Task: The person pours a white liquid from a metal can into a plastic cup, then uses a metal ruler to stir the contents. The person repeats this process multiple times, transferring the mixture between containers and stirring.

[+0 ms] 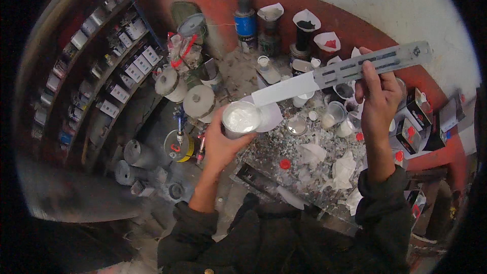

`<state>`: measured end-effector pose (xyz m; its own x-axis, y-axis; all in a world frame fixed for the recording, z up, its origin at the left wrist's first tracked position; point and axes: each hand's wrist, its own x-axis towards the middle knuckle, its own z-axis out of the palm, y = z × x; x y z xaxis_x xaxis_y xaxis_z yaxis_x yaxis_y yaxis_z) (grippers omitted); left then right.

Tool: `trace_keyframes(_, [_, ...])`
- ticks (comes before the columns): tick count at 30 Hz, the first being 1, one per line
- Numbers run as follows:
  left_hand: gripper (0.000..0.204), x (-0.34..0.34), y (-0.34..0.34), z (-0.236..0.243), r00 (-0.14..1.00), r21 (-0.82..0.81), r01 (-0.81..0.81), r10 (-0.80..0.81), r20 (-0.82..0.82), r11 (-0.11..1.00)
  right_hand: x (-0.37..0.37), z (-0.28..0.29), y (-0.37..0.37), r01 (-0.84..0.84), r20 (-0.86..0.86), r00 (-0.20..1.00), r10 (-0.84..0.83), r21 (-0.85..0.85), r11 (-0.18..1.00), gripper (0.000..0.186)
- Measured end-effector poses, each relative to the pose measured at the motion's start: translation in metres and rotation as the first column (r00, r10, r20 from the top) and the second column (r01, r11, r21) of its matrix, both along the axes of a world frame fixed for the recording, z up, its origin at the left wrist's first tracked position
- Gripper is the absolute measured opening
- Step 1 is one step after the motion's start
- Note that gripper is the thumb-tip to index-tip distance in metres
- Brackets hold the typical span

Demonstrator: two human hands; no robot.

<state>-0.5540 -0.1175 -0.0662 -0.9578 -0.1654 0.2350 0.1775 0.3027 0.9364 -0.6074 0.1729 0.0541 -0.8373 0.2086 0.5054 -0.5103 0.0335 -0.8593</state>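
My left hand is closed around a cup of white paint, whose open top faces up. In my right hand is a long, flat mixing stick with slots along it, gripped near its far right end. White paint coats the stick's lower left part, and its tip is over the cup's far rim; I cannot tell whether it touches. Beneath and beside the cup shows a pale round piece, partly hidden. Several clear plastic cups stand on the table below the stick.
A paint-spattered table carries crumpled paper, a red cap and a round tin. Paper-lined containers line the red wall. Shelves of cans and boxes rise at left, near a spray gun. Boxes stand at right.
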Motion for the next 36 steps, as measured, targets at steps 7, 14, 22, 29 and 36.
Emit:
trace_keyframes(7, [0.077, -0.006, -0.008, 0.007, 0.997, -0.052, -0.046, 0.049, 0.057, 0.998, -0.005, -0.041, -0.012, -0.066, 0.120, 0.991, 0.058, 0.063, 0.996, 0.025])
trace_keyframes(14, [0.076, -0.010, -0.010, 0.012, 0.995, -0.148, -0.059, 0.071, 0.074, 0.987, -0.012, -0.063, -0.032, -0.165, 0.044, 0.986, 0.161, 0.128, 0.978, 0.023])
trace_keyframes(22, [0.071, -0.016, -0.012, 0.021, 0.989, -0.301, -0.060, 0.098, 0.112, 0.952, -0.017, -0.060, -0.017, -0.108, -0.025, 0.994, 0.111, 0.091, 0.990, 0.022])
trace_keyframes(29, [0.070, -0.022, -0.009, 0.028, 0.988, -0.410, -0.022, 0.083, 0.131, 0.912, -0.014, -0.060, -0.001, -0.077, -0.037, 0.996, 0.082, 0.126, 0.989, 0.026])
trace_keyframes(36, [0.064, -0.025, -0.001, 0.039, 0.989, -0.476, 0.002, 0.069, 0.132, 0.880, -0.014, -0.064, 0.001, -0.080, -0.070, 0.994, 0.086, 0.092, 0.993, 0.025])
